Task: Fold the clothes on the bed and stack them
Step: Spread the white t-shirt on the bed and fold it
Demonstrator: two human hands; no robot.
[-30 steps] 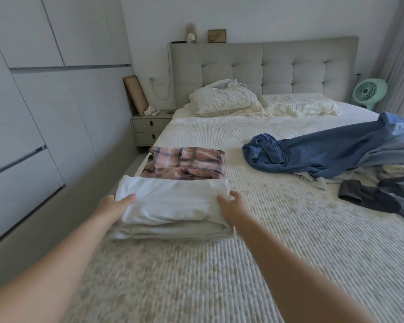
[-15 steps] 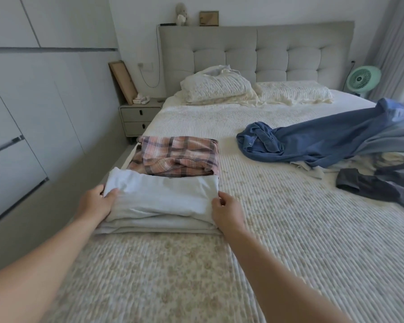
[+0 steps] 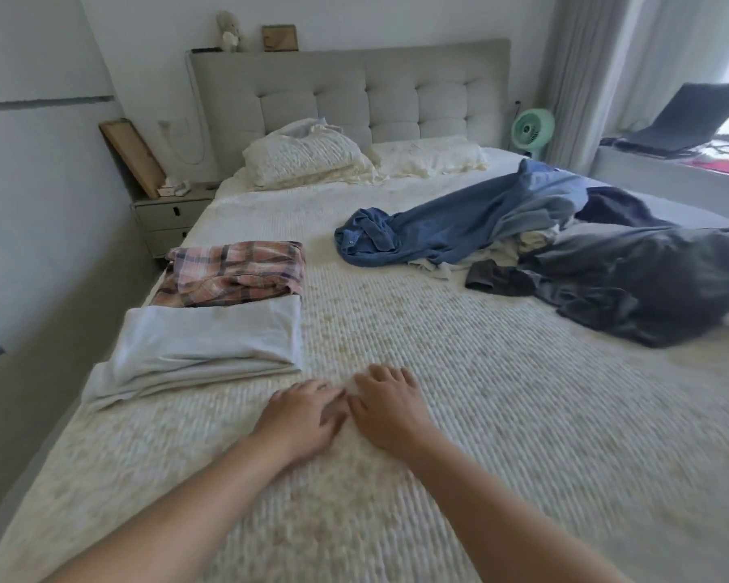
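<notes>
Hidden or unclear: both forearms run out of the bottom edge; the hands are motion-blurred, so whether the palms touch the bed cannot be told. The dark garment (image 3: 632, 284) is cut off at the right edge. What lies under the blue shirt (image 3: 451, 229) in the heap is mostly covered.
Left hand (image 3: 302, 414): over the bed (image 3: 480, 435) near its middle, fingers spread and loose, holding nothing, its fingertips beside the right hand.
Right hand (image 3: 386, 408): just beside the left hand, fingers extended forward, holding nothing.
Folded stack: white folded clothes (image 3: 203, 347) lie at the left edge of the bed, a short way left of the hands and apart from them.
Plaid garment (image 3: 236, 273): folded, just behind the white stack and touching it.
Unfolded heap: the blue shirt and dark garment sprawl on the right half of the bed, well apart from the hands.
Around: two pillows (image 3: 308, 155) against the grey headboard (image 3: 354, 90); a nightstand (image 3: 167, 220) left of the bed; a green fan (image 3: 533, 130) right of the headboard; a laptop (image 3: 691, 119) on the window ledge beside the curtain (image 3: 586, 69).
</notes>
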